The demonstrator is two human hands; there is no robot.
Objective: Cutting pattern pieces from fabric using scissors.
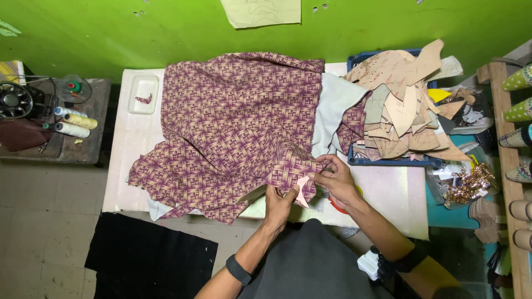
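Both hands pinch at the counter's near edge: the left hand [279, 204] holds a small pink cutout [302, 189] against the fabric's fold, while the right hand [334, 176] grips the purple woven-print fabric [233, 127]. The cloth's long axis runs from the near-left corner toward the far edge. The white counter [124, 166] stands against a green wall [111, 33], a crate of cardboard patterns [399, 111] at its right edge.
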